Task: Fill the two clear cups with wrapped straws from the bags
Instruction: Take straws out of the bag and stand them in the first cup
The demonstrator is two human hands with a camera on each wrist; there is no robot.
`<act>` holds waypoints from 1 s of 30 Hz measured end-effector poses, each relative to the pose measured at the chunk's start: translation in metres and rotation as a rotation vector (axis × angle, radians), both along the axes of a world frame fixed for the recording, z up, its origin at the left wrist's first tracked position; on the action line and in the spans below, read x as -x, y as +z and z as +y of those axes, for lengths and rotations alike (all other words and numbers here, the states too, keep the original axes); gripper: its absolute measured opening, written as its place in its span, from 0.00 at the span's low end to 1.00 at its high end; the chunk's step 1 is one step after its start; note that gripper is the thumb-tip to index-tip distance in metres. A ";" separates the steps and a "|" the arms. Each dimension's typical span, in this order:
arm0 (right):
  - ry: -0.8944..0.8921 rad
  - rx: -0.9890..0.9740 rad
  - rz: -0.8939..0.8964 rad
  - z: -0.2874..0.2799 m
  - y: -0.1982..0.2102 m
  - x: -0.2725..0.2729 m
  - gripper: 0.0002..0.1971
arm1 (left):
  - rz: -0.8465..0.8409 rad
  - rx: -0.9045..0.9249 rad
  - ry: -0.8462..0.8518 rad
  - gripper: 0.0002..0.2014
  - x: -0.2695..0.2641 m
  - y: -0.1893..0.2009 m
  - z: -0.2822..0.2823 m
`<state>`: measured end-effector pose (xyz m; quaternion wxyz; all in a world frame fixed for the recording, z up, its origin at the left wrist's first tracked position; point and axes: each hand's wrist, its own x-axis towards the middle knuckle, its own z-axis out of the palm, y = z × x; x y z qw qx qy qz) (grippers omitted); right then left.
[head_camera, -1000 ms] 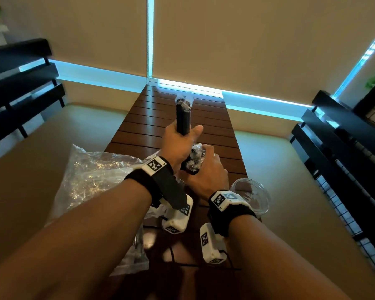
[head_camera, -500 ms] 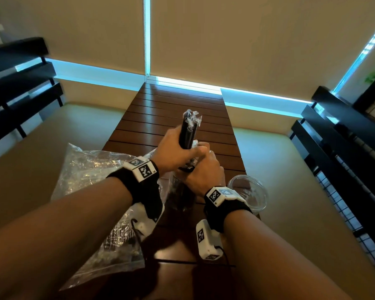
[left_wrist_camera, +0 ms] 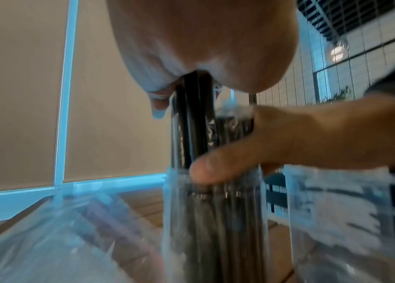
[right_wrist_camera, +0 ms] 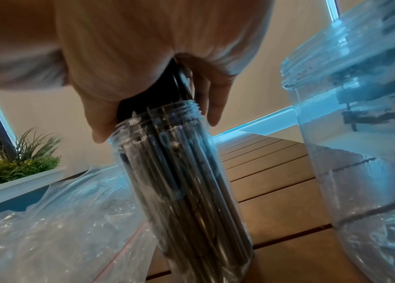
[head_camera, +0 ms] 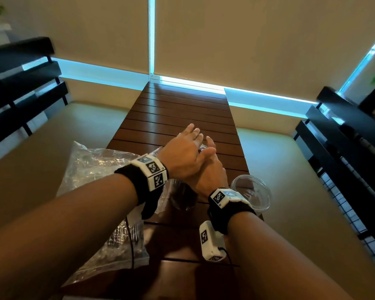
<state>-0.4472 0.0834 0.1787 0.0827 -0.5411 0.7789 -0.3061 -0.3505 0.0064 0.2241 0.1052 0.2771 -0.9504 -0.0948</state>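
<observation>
Fingers (head_camera: pixel 194 133) of the left hand (head_camera: pixel 183 155) stretch out straight and flat over the tops of a bundle of black wrapped straws (left_wrist_camera: pixel 193 122), the palm pressing down on their upper ends, while the right hand (head_camera: pixel 211 175) curls thumb and fingers round the same bundle just above the cup's rim, gripping it. From the left: a crumpled clear plastic bag (head_camera: pixel 95 167) lies on the near left part of the dark slatted table (head_camera: pixel 178 113), hanging partly over its edge, with more wrapped straws faintly visible inside it (their number cannot be made out). Just beside the bag stands the filled clear cup (right_wrist_camera: pixel 186 172), upright on the table and packed with black straws that rise above its threaded mouth into both hands. Just to its right stands the second clear cup (head_camera: pixel 250 194), with no straws showing inside it, close to the right wrist. Black slatted benches (head_camera: pixel 20 87) flank the table on both sides, and a potted green plant (right_wrist_camera: pixel 20 162) sits beyond the bag.
</observation>
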 end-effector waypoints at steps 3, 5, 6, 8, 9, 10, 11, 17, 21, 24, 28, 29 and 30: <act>0.028 0.016 -0.046 0.001 0.000 0.003 0.53 | -0.029 -0.087 0.003 0.37 -0.001 -0.005 0.001; 0.048 0.033 -0.041 0.002 0.001 0.002 0.50 | -0.028 -0.145 0.004 0.38 0.000 -0.002 0.000; 0.055 0.046 -0.045 0.000 -0.001 0.002 0.48 | -0.023 -0.159 0.013 0.39 0.000 -0.002 0.000; 0.039 0.087 -0.052 -0.006 -0.007 0.002 0.48 | 0.003 -0.177 0.037 0.41 0.000 -0.007 0.004; 0.024 0.108 -0.053 -0.010 -0.013 0.003 0.49 | 0.019 -0.186 0.043 0.42 0.001 -0.012 0.006; 0.013 0.114 -0.045 -0.013 -0.018 0.006 0.49 | 0.036 -0.195 0.044 0.44 0.002 -0.017 0.009; 0.019 0.111 -0.029 -0.016 -0.023 0.009 0.48 | 0.054 -0.211 0.044 0.45 0.003 -0.022 0.011; 0.025 0.024 0.059 -0.018 -0.027 0.013 0.41 | 0.098 -0.243 0.036 0.44 0.004 -0.032 0.008; 0.009 0.029 0.029 -0.011 -0.018 0.009 0.37 | 0.094 -0.250 0.041 0.44 0.003 -0.029 0.008; -0.016 -0.035 -0.058 -0.006 0.000 0.005 0.42 | 0.079 -0.359 0.003 0.47 -0.007 -0.015 0.004; -0.078 -0.066 -0.046 -0.005 0.012 -0.002 0.51 | 0.204 -0.384 0.127 0.41 -0.064 0.012 -0.027; -0.103 -0.058 -0.055 -0.005 0.012 -0.002 0.52 | 0.033 -0.302 0.158 0.42 -0.083 0.016 -0.037; -0.128 -0.047 -0.065 -0.006 0.011 -0.003 0.53 | -0.206 -0.225 0.189 0.46 -0.102 0.015 -0.045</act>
